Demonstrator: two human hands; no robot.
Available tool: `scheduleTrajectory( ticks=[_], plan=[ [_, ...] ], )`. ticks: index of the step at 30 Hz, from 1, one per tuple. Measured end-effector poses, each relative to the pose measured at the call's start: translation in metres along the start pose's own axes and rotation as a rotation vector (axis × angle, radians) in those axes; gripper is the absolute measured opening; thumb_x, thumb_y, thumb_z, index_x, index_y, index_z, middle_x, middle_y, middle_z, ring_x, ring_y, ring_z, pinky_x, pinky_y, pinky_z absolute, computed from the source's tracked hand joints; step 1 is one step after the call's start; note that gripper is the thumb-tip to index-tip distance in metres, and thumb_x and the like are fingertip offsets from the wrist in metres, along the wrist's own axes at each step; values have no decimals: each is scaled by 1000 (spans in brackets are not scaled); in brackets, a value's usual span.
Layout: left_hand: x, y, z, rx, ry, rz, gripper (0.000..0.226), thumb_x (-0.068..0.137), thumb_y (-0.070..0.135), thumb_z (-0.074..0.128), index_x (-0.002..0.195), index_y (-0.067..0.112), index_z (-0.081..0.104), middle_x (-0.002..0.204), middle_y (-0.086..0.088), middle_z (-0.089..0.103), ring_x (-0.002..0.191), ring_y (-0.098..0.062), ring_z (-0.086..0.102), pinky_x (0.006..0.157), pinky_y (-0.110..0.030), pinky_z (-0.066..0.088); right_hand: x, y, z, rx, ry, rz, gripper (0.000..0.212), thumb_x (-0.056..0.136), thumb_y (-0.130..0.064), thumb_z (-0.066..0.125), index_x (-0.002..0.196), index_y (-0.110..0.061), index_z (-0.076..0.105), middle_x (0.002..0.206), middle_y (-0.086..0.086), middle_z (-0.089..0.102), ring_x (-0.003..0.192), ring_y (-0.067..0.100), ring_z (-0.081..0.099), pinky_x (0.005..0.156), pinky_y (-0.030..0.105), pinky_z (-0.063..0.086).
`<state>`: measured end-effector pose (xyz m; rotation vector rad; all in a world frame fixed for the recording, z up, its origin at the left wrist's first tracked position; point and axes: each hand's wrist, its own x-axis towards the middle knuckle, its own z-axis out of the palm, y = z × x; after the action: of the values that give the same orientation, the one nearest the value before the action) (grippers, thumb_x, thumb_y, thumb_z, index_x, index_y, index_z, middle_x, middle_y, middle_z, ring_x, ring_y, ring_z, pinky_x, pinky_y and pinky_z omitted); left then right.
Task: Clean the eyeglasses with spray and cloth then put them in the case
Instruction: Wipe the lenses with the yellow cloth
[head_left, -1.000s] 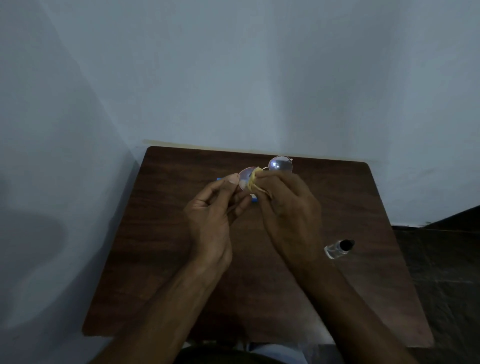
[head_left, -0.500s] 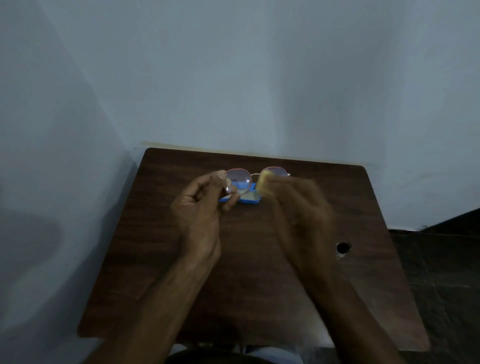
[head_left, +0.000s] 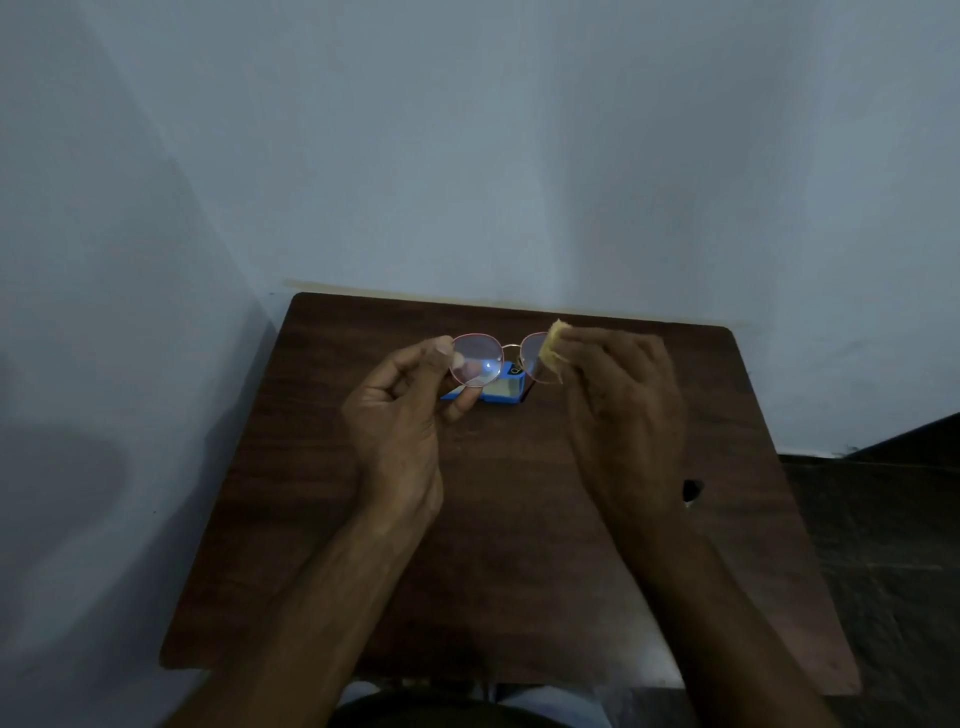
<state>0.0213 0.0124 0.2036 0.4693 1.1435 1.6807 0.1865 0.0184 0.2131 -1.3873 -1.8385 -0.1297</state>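
Two round lenses (head_left: 477, 360), thin-rimmed.

The glasses (head_left: 501, 359) are up in the air over the far middle of the table (head_left: 519, 545), between the left hand (head_left: 402, 410) and the right hand (head_left: 621, 410). The cloth (head_left: 551, 351) is on the right lens. The case (head_left: 493, 389) lies on the table under them. The bottle (head_left: 692, 490) is on the right, partly behind the right wrist.
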Motion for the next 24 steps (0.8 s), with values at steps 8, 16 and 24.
scheduleTrajectory(
  ticks=[8, 16, 24],
  plan=[
    [-1, 3, 0, 20, 4, 22, 7, 95, 8, 72, 97, 10, 78, 91, -13, 77, 87, -25, 78, 70, -32, 64, -10, 1, 4, 30, -28, 7, 27, 84, 1, 82, 111, -3, 76, 118, 12, 73, 102, 31, 66, 89, 35, 52],
    [1, 2, 0, -54, -8, -37, 12, 93, 9, 72, 104, 4, 76, 92, -12, 76, 92, -27, 77, 71, -29, 63, -11, -2, 5, 15, -31, -31, 29, 85, 3, 78, 113, -1, 76, 119, 13, 72, 104, 31, 66, 91, 32, 51],
    [7, 5, -4, -72, -20, -28, 27, 82, 20, 77, 105, 4, 76, 96, -15, 76, 92, -27, 77, 70, -28, 63, -3, -15, 4, 94, -31, -18, 23, 88, -4, 73, 110, -5, 71, 113, 12, 68, 100, 27, 66, 79, 38, 59]
  ],
)
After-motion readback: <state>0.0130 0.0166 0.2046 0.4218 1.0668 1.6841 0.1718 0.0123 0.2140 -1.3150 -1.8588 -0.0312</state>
